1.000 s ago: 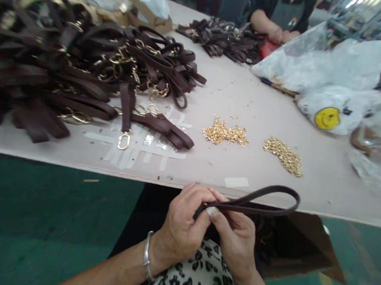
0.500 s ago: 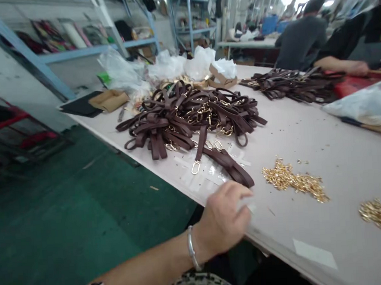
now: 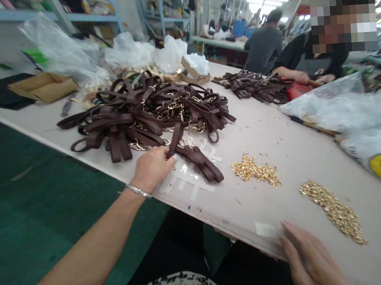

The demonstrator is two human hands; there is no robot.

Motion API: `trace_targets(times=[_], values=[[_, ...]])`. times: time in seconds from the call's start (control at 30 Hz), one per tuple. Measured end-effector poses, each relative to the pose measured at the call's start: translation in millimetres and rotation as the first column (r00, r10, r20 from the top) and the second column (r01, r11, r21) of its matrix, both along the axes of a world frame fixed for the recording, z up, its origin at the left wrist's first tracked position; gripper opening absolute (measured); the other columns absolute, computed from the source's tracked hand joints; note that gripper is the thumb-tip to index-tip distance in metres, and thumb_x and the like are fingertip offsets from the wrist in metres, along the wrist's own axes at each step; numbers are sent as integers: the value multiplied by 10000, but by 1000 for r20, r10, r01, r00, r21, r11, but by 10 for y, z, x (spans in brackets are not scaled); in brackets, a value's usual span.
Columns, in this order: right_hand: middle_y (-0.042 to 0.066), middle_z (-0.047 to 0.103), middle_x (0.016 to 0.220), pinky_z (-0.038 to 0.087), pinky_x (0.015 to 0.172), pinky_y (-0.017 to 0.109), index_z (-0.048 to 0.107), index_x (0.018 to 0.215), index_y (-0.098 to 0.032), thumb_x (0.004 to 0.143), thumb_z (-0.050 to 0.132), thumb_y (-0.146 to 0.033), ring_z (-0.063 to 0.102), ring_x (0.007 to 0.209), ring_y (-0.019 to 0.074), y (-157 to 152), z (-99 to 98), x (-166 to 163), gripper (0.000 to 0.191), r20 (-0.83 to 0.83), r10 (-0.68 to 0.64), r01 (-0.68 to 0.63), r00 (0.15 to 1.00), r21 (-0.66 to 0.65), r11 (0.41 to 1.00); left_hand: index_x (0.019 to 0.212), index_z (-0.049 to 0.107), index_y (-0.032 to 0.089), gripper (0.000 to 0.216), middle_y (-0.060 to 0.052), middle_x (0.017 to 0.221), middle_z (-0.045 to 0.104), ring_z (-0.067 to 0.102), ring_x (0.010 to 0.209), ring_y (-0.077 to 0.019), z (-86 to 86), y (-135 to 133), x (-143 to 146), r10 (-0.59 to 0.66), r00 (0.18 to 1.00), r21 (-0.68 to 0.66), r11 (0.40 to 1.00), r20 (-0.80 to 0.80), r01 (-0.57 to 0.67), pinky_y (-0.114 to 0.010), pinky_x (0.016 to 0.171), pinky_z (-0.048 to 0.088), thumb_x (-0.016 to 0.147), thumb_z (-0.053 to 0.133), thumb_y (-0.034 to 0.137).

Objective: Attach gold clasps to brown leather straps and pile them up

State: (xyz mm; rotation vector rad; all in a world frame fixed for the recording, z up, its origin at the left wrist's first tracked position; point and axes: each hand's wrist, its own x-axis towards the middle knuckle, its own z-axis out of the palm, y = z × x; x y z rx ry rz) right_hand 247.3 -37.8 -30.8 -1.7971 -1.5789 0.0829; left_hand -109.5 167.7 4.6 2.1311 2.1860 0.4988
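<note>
My left hand (image 3: 153, 167), a bangle at its wrist, is closed on the lower end of a dark brown strap (image 3: 177, 137); its fingers hide the gold clasp there. Right beside it lies a folded bundle of brown straps (image 3: 200, 161) with gold oval rings, over clear plastic and tape on the tabletop. Beyond is a big heap of brown straps (image 3: 136, 107) with gold clasps. Near the table's front edge, slightly blurred, my right hand (image 3: 310, 255) is open beside a white paper slip (image 3: 267, 229), thumb and fingers apart and nothing visible in them.
On the table (image 3: 226, 204) lie two piles of small gold metal pieces (image 3: 255, 171), (image 3: 335, 211). Plastic bags (image 3: 129, 49) and a cardboard tray (image 3: 43, 87) stand at the back left. Across the table a person (image 3: 314, 57) works near more straps (image 3: 254, 85); white bags (image 3: 346, 103) lie at right.
My left hand has moved left and away from me to the single strap and closed on its end. My right hand has come into view at lower right. The camera has turned right.
</note>
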Motion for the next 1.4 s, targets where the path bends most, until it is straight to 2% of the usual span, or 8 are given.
trace_targets(times=[0.23,0.53,0.73,0.8,0.93,1.07,1.2,1.4], values=[[40,727,978,493,825,321,704,1071,-215,991,484,-389,660,914,205,1100,-71,-349,291,252,95,-113,963,56,992,999,719,102,353,-186,1027,719,656,1008,-353,0,-5,-63,11,995,-9,1000,94,-10,-448,896,470,859,421,230],[57,715,925,457,779,327,715,988,-206,998,474,-391,638,821,215,1325,-105,-368,304,507,157,-219,848,64,974,998,652,146,315,-90,854,753,698,748,-205,53,-225,-76,54,811,-130,991,582,27,-301,665,535,926,387,300],[76,709,916,457,789,371,681,919,-211,993,413,-410,638,817,239,1376,-111,-294,342,510,253,-295,822,3,955,1044,577,155,202,-71,876,752,692,696,-125,150,-576,193,219,-47,-204,954,974,218,-248,676,533,851,578,213],[78,720,943,467,788,380,681,927,-218,967,426,-462,654,846,252,1317,-70,-265,355,374,225,-222,900,-51,974,1020,607,148,238,-58,852,746,682,678,-116,180,-670,263,229,-158,-186,951,961,245,-227,650,508,794,669,192],[47,740,855,490,749,358,703,965,-231,855,604,-554,679,801,241,1082,53,-315,356,-204,9,-44,979,-168,985,1001,667,132,283,-66,887,747,681,727,-132,172,-811,440,248,-189,-168,918,950,360,-214,617,479,737,750,190],[26,702,738,511,730,315,702,894,-188,773,770,-466,651,713,177,843,150,-558,310,-725,17,-157,689,-126,980,1034,694,145,301,-48,907,744,671,739,-116,92,-934,724,276,-148,-181,870,950,458,-193,605,450,735,701,116],[13,707,740,533,693,276,701,846,-202,756,808,-371,652,684,142,670,204,-771,220,-860,60,-211,507,-56,976,1080,711,142,323,-42,864,744,652,692,-98,70,-1054,993,293,-150,-160,808,944,567,-186,588,438,777,617,81],[12,717,730,565,688,264,742,879,-212,807,755,-374,670,700,151,526,299,-833,178,-754,70,-264,653,-139,955,1146,726,154,423,-55,964,770,675,800,-119,103,-1141,1130,180,-131,-71,809,975,584,-232,778,506,794,533,22]])
